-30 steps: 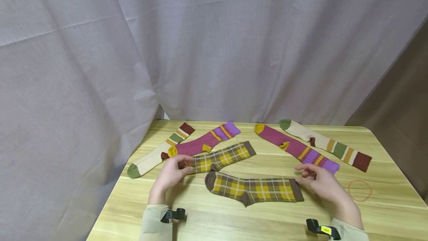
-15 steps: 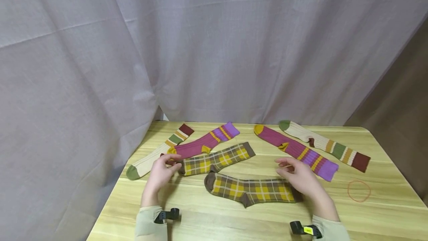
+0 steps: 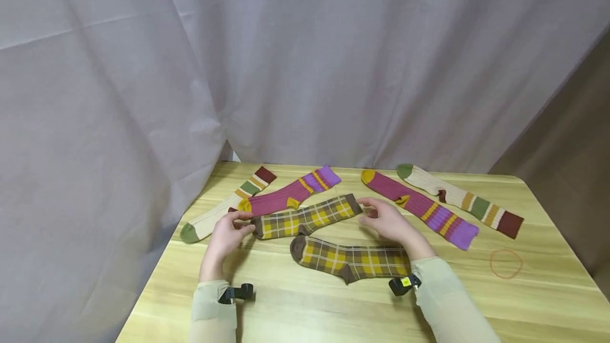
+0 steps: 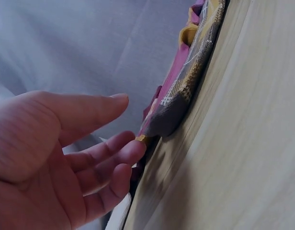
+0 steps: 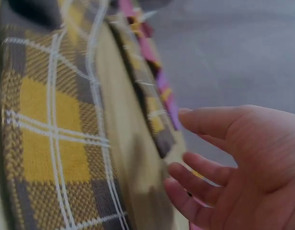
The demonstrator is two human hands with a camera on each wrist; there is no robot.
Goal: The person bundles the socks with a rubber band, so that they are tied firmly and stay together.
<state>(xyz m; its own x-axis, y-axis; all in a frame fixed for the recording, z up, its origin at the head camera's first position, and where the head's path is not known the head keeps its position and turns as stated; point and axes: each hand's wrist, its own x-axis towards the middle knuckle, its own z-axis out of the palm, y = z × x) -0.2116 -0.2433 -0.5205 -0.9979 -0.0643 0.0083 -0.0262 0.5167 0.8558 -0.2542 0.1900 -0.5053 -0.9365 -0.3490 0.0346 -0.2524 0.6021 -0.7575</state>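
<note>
Head view: left hand (image 3: 226, 236) and right hand (image 3: 391, 222) hold nothing, at toe and cuff edges of rear plaid sock (image 3: 307, 218); contact unclear. Thumbs apart, fingers loosely bent. Left cream sock (image 3: 212, 217) sits between left hand and left edge of table (image 3: 300, 311). Open room nearer, past front plaid sock (image 3: 329, 258).

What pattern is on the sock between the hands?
The sock has yellow and brown checks with white lines, clearest in the head view.

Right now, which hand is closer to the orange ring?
Right. The right hand is left of the orange ring, near the right end of the far checked sock; the left hand is much farther left, near that sock's toe.
</note>
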